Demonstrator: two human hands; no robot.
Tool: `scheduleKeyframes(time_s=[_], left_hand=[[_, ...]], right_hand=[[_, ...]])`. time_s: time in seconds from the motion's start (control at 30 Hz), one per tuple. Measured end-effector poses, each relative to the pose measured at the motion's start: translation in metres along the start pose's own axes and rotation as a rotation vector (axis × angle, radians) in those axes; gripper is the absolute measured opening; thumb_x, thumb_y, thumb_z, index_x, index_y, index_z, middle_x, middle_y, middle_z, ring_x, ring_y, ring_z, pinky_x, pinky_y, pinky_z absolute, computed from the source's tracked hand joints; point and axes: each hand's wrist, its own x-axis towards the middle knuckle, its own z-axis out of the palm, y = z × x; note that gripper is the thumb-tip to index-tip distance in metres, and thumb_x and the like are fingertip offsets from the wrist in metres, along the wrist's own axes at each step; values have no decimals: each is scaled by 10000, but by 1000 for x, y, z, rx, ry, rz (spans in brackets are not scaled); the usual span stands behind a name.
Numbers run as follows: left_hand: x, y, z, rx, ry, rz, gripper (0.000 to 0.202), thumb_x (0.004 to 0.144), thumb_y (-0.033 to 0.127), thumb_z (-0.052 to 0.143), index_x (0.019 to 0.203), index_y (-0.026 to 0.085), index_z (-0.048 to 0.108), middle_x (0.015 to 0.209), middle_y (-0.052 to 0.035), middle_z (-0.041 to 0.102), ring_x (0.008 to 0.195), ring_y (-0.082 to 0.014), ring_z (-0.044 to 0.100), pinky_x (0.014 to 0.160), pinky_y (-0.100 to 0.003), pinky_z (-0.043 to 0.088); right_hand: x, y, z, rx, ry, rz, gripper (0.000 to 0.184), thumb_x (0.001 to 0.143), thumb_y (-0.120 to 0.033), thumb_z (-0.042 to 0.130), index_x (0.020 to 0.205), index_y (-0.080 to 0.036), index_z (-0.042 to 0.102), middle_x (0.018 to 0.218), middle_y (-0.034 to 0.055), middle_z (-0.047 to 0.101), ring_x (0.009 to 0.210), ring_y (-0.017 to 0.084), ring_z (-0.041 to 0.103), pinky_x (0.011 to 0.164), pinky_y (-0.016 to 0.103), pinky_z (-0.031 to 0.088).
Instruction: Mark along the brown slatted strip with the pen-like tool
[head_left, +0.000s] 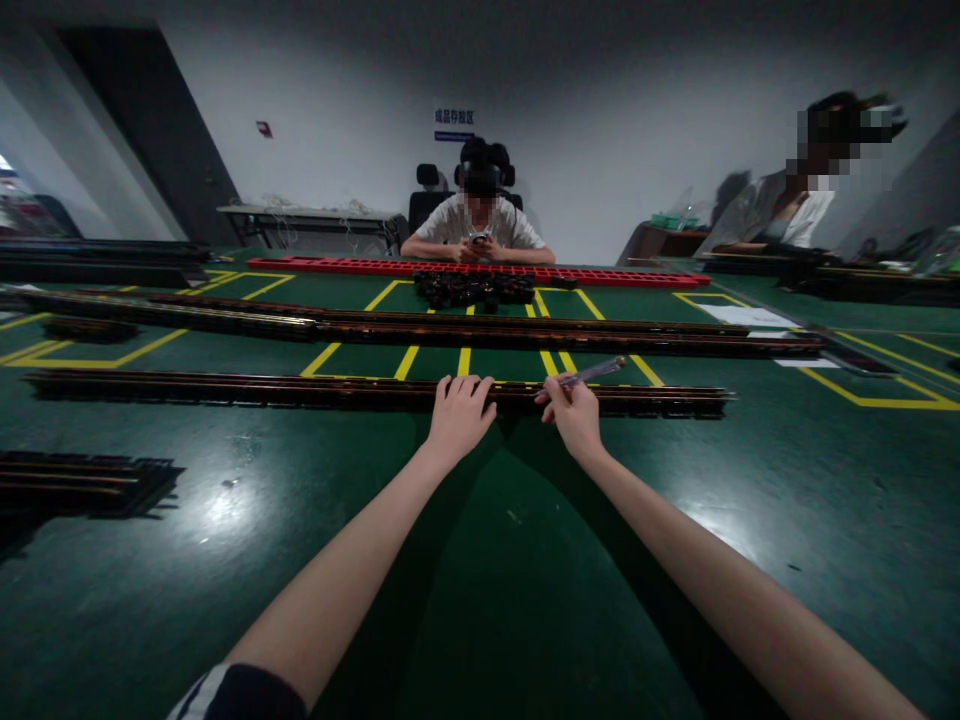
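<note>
From my far-off seat, I see a long, dark bundle of strips [225, 390] lying flat on the green desk [480, 600]. It runs from side to side, just past my two hands. My left hand [461, 415] rests on top near the middle, with its fingers a little apart. I can't tell if it is gripping or just pressing down. My right hand [574, 415] is closed around a thin, clear pen [600, 370], held over the bundle with one end sticking out to the right.

The strips look thin and shiny, so I think they would be stiff for a short way but could sag or bend over their whole length. They might slip on each other too. I guess the bundle isn't very heavy, but it would be clumsy. The best hold looks to be two hands set well apart, wrapped around the sides, and not one hand at an end. The pen looks light, smooth and easy to pinch.
</note>
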Motion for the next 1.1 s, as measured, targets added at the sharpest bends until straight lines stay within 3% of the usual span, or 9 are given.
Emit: scheduleKeyframes(time_s=[1.1], left_hand=[[0,1,-1,8,-5,-4,407,931,327,392,1276,173,541,1256,-113,610,1200,-259,524,1098,-490,317]], right_hand=[[-2,-6,1,62,18,-4,465,747,-648,584,772,-188,525,633,1,647,385,88,516,385,223,430]])
